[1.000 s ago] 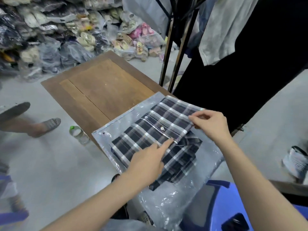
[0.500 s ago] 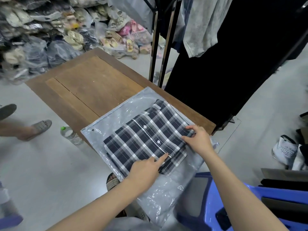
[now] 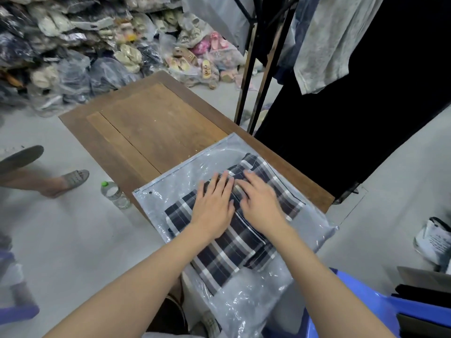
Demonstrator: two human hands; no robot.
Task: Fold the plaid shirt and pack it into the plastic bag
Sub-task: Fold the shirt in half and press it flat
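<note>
Plaid shirt (image 3: 235,251) bears left hand (image 3: 211,207) and right hand (image 3: 261,203) side by side, palms down, fingers (image 3: 223,182) straight, released.

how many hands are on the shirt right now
2: the left hand lies flat on the middle of the plaid shirt; the right hand lies flat just beside it. Neither is hidden.

Clothing stockroom: heaped bagged shoes (image 3: 73,52), garment rack (image 3: 253,69).

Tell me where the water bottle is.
In the head view, the water bottle sits on the floor, left of the wooden table, by the plastic bag.
</note>
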